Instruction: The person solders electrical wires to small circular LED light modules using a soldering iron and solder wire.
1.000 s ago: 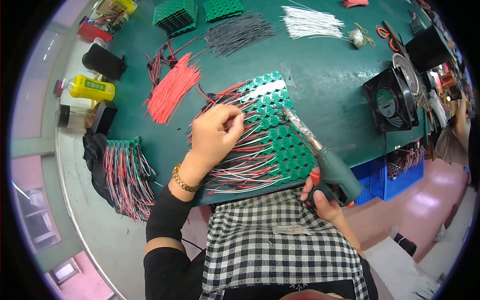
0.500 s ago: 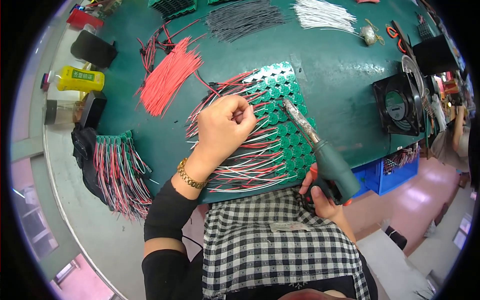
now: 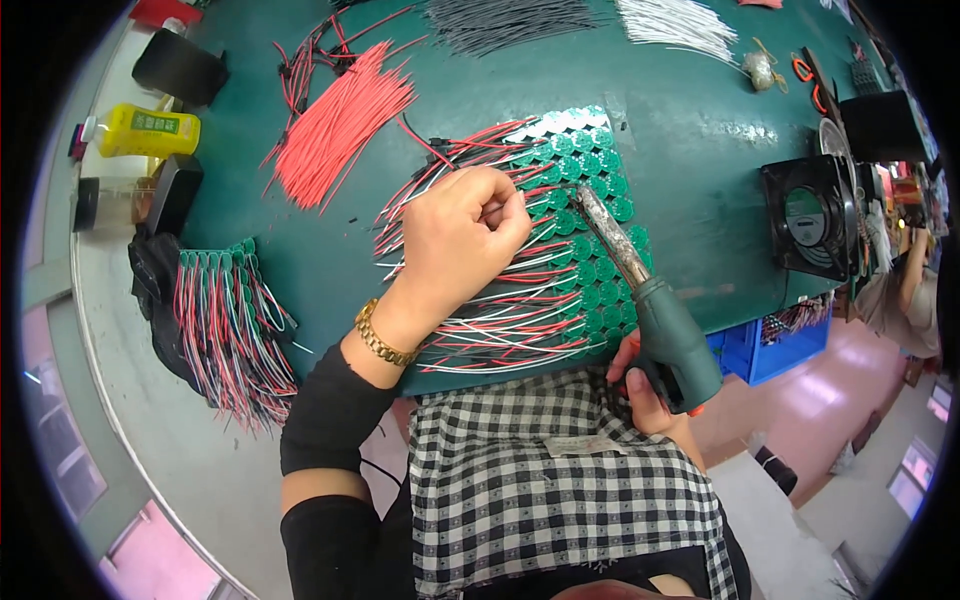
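Note:
My left hand [image 3: 465, 235] is closed in a pinch over the left side of a panel of small round green circuit boards [image 3: 600, 285]. A thin wire seems to be between the fingertips, mostly hidden by the hand. Red, black and white wires [image 3: 490, 345] fan out leftward from the panel's rows. My right hand [image 3: 648, 405] grips the handle of a dark green soldering gun [image 3: 678, 335] at the panel's near right. Its long, stained metal barrel points up and left, with the tip at the boards just right of my left fingertips.
Bundles of red wires [image 3: 340, 130], black wires [image 3: 510, 25] and white wires [image 3: 680, 25] lie farther back. A wired board bunch [image 3: 225, 320] hangs at the left edge. At right are a black fan [image 3: 808, 218], orange-handled scissors [image 3: 803, 70] and a blue bin [image 3: 785, 355].
The whole view has shifted slightly, so the table items appear farther up. Both hands keep their holds, and the soldering gun's tip sits marginally closer to my left fingertips.

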The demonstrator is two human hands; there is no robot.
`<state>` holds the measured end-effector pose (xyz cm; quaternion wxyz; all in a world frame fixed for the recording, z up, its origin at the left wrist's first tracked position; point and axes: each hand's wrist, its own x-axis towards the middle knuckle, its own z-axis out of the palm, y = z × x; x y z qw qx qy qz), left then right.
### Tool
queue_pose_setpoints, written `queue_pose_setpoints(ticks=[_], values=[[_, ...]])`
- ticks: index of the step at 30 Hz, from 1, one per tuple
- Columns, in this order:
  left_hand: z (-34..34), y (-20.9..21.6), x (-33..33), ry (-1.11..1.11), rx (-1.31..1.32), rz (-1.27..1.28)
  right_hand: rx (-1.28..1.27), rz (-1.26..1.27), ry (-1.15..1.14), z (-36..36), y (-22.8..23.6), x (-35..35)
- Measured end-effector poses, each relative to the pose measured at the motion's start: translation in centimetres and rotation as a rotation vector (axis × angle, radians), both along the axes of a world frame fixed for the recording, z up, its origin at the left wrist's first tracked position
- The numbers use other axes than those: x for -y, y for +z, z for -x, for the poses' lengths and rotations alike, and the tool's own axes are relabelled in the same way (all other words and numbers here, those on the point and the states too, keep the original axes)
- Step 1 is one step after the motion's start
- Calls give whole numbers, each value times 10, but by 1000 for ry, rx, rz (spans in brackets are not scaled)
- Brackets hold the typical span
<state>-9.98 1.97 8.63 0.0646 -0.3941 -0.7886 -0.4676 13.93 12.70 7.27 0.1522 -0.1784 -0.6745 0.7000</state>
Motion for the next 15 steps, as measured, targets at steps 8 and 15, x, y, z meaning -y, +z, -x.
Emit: queue_pose_setpoints(ticks=[8,15], values=[[2,-3,0,4,-3,-12,23,-102,17,1,0,-3],[3,-2,1,-19,-26,33,-37,-266,43,2,-5,-7]])
